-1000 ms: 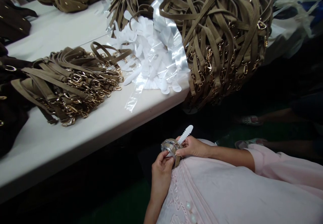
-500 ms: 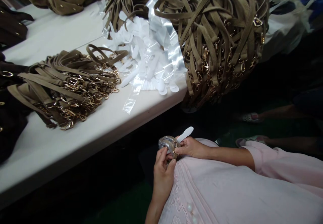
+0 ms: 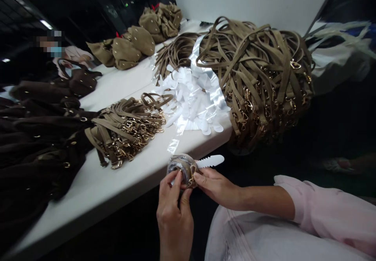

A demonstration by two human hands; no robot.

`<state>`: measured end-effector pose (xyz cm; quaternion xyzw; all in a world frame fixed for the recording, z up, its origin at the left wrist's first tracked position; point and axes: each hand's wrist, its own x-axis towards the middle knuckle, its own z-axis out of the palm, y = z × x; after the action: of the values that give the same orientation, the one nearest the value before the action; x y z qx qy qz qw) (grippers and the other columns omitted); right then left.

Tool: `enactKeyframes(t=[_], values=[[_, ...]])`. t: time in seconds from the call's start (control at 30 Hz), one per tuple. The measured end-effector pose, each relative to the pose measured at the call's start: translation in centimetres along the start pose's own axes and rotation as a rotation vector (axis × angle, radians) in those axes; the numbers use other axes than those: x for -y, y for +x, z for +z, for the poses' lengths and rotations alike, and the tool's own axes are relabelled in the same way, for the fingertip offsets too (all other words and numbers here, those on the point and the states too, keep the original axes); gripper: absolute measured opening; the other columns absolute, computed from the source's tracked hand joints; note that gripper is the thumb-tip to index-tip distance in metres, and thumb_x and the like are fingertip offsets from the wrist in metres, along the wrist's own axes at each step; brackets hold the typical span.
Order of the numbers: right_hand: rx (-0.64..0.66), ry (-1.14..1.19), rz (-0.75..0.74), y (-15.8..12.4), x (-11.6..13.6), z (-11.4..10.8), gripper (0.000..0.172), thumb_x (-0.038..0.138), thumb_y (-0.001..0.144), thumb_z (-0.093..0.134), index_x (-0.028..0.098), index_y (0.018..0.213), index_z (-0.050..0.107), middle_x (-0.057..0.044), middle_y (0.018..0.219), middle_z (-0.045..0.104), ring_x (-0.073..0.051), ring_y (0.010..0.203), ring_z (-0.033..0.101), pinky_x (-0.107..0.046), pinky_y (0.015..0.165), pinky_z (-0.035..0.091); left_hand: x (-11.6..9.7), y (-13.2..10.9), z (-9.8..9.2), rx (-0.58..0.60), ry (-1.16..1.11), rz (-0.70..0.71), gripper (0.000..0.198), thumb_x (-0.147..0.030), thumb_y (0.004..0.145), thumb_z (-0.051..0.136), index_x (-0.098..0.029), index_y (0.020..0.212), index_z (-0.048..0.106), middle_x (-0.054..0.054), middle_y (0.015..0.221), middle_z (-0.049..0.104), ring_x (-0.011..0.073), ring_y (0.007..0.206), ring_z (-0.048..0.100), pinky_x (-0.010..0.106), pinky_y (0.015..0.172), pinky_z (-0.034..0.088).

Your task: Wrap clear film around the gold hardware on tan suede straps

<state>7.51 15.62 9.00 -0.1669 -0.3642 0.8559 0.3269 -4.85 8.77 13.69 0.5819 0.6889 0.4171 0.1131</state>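
Both my hands hold a rolled-up olive strap [image 3: 182,166] with gold clasps, wrapped in clear plastic, just in front of the white table's [image 3: 96,192] near edge. My left hand [image 3: 174,208] pinches the roll from below, fingers closed. My right hand [image 3: 216,186] grips its right side, where a white serrated strip [image 3: 210,161] sticks out to the right.
A bundle of olive straps with gold buckles [image 3: 126,129] lies on the table. A large strap heap [image 3: 261,77] hangs over the table's right end beside white paper strips and clear plastic [image 3: 194,100]. Dark brown bags [image 3: 35,135] lie left, olive bags [image 3: 129,47] behind. A person [image 3: 58,53] sits far left.
My view has tilted up, showing more of the table and room. Both hands have lifted the wrapped roll off my lap toward the table edge.
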Motion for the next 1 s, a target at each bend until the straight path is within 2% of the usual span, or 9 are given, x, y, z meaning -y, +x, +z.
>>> enactKeyframes(t=[0.1, 0.23, 0.33, 0.47, 0.57, 0.63, 0.8, 0.9, 1.0], values=[[-0.083, -0.095, -0.079, 5.1, 0.1, 1.3, 0.038, 0.05, 0.091, 0.056, 0.015, 0.104, 0.059, -0.008, 0.101, 0.064, -0.019, 0.101, 0.059, -0.033, 0.097, 0.045, 1.4, 5.2, -2.3, 0.038, 0.092, 0.068, 0.03, -0.02, 0.083, 0.058, -0.022, 0.111, 0.069, 0.01, 0.111, 0.061, 0.0275, 0.1, 0.061, 0.041, 0.089, 0.051], [-0.319, -0.4, -0.038, 11.1, 0.1, 1.8, 0.026, 0.036, 0.091, 0.056, 0.013, 0.103, 0.055, -0.007, 0.095, 0.064, -0.018, 0.089, 0.059, -0.03, 0.081, 0.048, 5.3, 11.6, -3.8, 0.248, 0.041, -0.002, 0.026, -0.021, 0.074, 0.063, -0.019, 0.099, 0.072, 0.008, 0.099, 0.062, 0.023, 0.084, 0.063, 0.041, 0.084, 0.052], [-0.308, -0.565, -0.051, 13.1, 0.8, 1.1, 0.02, 0.028, 0.087, 0.059, 0.011, 0.099, 0.06, -0.006, 0.089, 0.065, -0.018, 0.084, 0.06, -0.027, 0.075, 0.048, 7.8, 14.0, -4.1, 0.345, -0.052, -0.041, 0.029, -0.028, 0.07, 0.068, -0.018, 0.097, 0.072, 0.007, 0.097, 0.065, 0.0218, 0.081, 0.064, 0.04, 0.081, 0.054], [-0.209, -0.764, -0.156, 13.3, 2.3, -0.6, 0.019, 0.031, 0.08, 0.069, 0.014, 0.088, 0.067, -0.003, 0.084, 0.066, -0.018, 0.083, 0.061, -0.026, 0.075, 0.047, 9.1, 14.4, -3.9, 0.392, -0.094, -0.05, 0.033, -0.035, 0.07, 0.069, -0.016, 0.096, 0.072, 0.008, 0.097, 0.067, 0.0221, 0.081, 0.066, 0.039, 0.08, 0.055], [-0.263, -1.093, -0.241, 12.9, 3.5, -1.7, 0.027, 0.042, 0.077, 0.075, 0.016, 0.079, 0.069, -0.005, 0.085, 0.064, -0.02, 0.085, 0.06, -0.03, 0.08, 0.045, 9.0, 14.2, -3.5, 0.419, -0.085, -0.042, 0.032, -0.036, 0.072, 0.069, -0.016, 0.096, 0.073, 0.009, 0.096, 0.067, 0.022, 0.082, 0.065, 0.038, 0.08, 0.053], [-0.297, -1.24, -0.266, 12.7, 4.1, -2.1, 0.029, 0.041, 0.075, 0.078, 0.016, 0.086, 0.069, -0.007, 0.092, 0.064, -0.022, 0.09, 0.06, -0.033, 0.085, 0.044, 8.6, 14.3, -3.3, 0.434, -0.056, -0.027, 0.03, -0.035, 0.074, 0.068, -0.017, 0.098, 0.074, 0.009, 0.094, 0.067, 0.0218, 0.081, 0.063, 0.038, 0.079, 0.052], [-0.241, -1.252, -0.311, 11.9, 4.5, -2.9, 0.034, 0.023, 0.078, 0.076, 0.017, 0.109, 0.064, -0.006, 0.1, 0.065, -0.017, 0.084, 0.06, -0.031, 0.082, 0.045, 7.5, 15.2, -2.8, 0.479, 0.047, 0.012, 0.023, -0.026, 0.076, 0.066, -0.019, 0.095, 0.077, 0.008, 0.09, 0.067, 0.0231, 0.083, 0.061, 0.036, 0.079, 0.048], [-0.18, -1.257, -0.408, 11.1, 4.2, -3.7, 0.021, 0.015, 0.082, 0.069, 0.017, 0.102, 0.067, -0.005, 0.092, 0.064, -0.017, 0.083, 0.059, -0.029, 0.081, 0.046, 6.9, 15.7, -2.3, 0.478, 0.126, 0.027, 0.016, -0.019, 0.074, 0.066, -0.02, 0.084, 0.078, 0.006, 0.081, 0.066, 0.0224, 0.077, 0.06, 0.033, 0.073, 0.046], [-0.116, -1.313, -0.538, 10.2, 3.9, -4.6, 0.012, 0.018, 0.088, 0.063, 0.018, 0.097, 0.07, -0.006, 0.095, 0.061, -0.016, 0.082, 0.059, -0.028, 0.08, 0.047, 6.4, 15.7, -1.6, 0.439, 0.21, 0.041, 0.014, -0.016, 0.075, 0.066, -0.02, 0.08, 0.077, 0.006, 0.08, 0.063, 0.0229, 0.078, 0.058, 0.033, 0.074, 0.043]])
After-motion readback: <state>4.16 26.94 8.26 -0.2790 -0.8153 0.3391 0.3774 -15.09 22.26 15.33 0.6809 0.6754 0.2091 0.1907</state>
